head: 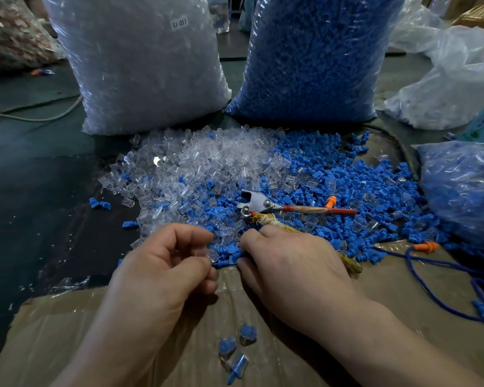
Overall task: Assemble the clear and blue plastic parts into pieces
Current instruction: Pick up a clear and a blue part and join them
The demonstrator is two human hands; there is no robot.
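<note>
On the dark bench [34, 196], a mixed heap lies in front of the person: clear plastic parts [196, 163] mostly to the left, blue plastic parts [347, 191] mostly to the right, the two blending in the middle. Behind the heap stand two tall bags, a bag of clear parts [140, 65] labelled "SJ 017" and a bag of blue parts [313, 57]. A metal hand tool [260, 206] with red handles rests on the blue parts. The left hand [162, 263] is loosely curled, with a clear part [213, 254] pinched at its fingertips at the near edge of the heap. The right hand [288, 263] lies palm down on the blue parts, fingers bent into them; whether it holds anything cannot be told. Nearer the person, three assembled pieces [236, 350] lie on the flattened cardboard [67, 331].
</note>
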